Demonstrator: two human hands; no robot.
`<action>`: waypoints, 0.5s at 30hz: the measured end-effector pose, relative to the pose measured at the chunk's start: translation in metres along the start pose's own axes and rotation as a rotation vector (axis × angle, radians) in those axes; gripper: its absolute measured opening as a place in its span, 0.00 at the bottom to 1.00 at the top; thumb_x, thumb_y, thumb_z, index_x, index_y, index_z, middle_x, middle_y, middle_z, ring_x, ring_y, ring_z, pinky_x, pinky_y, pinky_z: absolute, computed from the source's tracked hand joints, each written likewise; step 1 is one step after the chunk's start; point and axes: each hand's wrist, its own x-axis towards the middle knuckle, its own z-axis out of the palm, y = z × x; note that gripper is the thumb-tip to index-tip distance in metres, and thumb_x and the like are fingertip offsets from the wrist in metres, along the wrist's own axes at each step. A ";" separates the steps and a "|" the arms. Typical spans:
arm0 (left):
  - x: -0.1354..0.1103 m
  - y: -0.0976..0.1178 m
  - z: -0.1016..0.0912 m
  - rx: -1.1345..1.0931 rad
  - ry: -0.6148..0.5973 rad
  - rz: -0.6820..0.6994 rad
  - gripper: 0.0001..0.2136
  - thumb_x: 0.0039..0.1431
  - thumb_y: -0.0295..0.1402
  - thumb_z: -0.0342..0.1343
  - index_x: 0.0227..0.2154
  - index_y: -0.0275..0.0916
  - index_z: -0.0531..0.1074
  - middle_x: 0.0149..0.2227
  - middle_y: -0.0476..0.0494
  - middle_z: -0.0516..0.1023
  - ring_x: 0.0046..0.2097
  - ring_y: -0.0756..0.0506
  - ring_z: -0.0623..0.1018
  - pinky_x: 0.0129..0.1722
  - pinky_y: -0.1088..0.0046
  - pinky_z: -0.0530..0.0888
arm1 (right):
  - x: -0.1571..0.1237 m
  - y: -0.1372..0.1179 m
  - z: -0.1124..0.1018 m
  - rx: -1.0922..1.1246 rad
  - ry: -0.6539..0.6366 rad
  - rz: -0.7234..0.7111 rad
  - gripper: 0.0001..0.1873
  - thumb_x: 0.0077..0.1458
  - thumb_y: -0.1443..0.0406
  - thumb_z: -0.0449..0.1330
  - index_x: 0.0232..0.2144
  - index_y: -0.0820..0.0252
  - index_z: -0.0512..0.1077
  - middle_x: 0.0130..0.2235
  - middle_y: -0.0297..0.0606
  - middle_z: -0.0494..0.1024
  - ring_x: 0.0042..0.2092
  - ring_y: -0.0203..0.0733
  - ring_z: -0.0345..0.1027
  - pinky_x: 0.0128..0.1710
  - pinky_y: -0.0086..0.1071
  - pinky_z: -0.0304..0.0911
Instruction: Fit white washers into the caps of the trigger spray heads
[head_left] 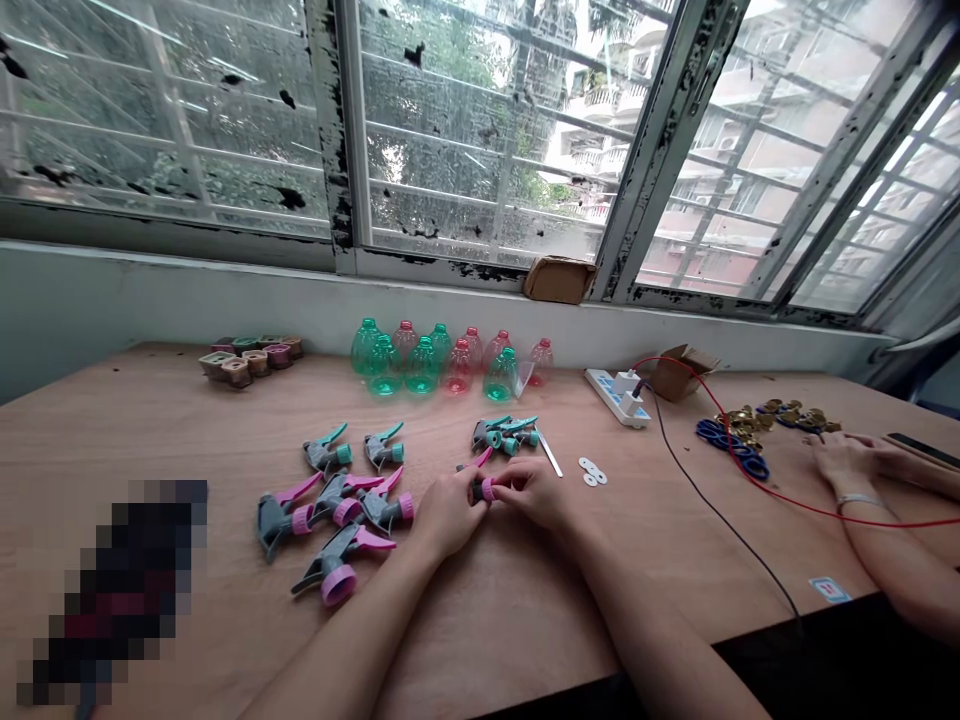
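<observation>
My left hand [448, 513] and my right hand [534, 493] meet at the middle of the wooden table, both gripping a grey spray trigger head [478, 489] with a pink collar. The fingers hide most of it. To the left lie several similar pink-trimmed trigger heads [337, 500]. Several teal-trimmed trigger heads [328, 453] lie just beyond them, and more [504, 435] lie ahead of my hands. Small white washers [592, 471] and a thin metal strip [549, 452] rest to the right of those.
Green and pink plastic bottles [420, 365] stand along the wall, below a window, with small caps [251, 360] to their left. On the right are a power strip [616, 397], red and black cables, brass parts [746, 425], and a co-worker's hands [847, 460]. A pixelated patch [112, 590] covers something at the left.
</observation>
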 end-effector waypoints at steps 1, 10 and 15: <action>0.000 0.000 0.000 -0.006 -0.001 0.001 0.08 0.51 0.31 0.55 0.36 0.42 0.75 0.23 0.51 0.72 0.27 0.49 0.71 0.27 0.76 0.59 | 0.000 0.000 0.001 0.004 0.001 0.004 0.07 0.51 0.62 0.64 0.28 0.58 0.80 0.23 0.34 0.75 0.25 0.32 0.62 0.24 0.26 0.55; 0.001 0.002 -0.001 -0.067 0.029 -0.013 0.10 0.54 0.33 0.54 0.39 0.41 0.74 0.25 0.49 0.74 0.29 0.48 0.72 0.28 0.75 0.62 | -0.003 -0.010 -0.003 0.066 0.051 0.051 0.14 0.55 0.56 0.60 0.39 0.59 0.76 0.28 0.35 0.75 0.25 0.32 0.62 0.24 0.26 0.58; 0.000 0.001 -0.001 -0.082 0.007 -0.015 0.11 0.51 0.29 0.56 0.39 0.40 0.73 0.27 0.48 0.75 0.30 0.48 0.73 0.29 0.75 0.63 | -0.002 -0.008 -0.002 0.068 -0.046 -0.010 0.20 0.49 0.57 0.65 0.44 0.56 0.75 0.34 0.36 0.74 0.25 0.31 0.62 0.26 0.26 0.61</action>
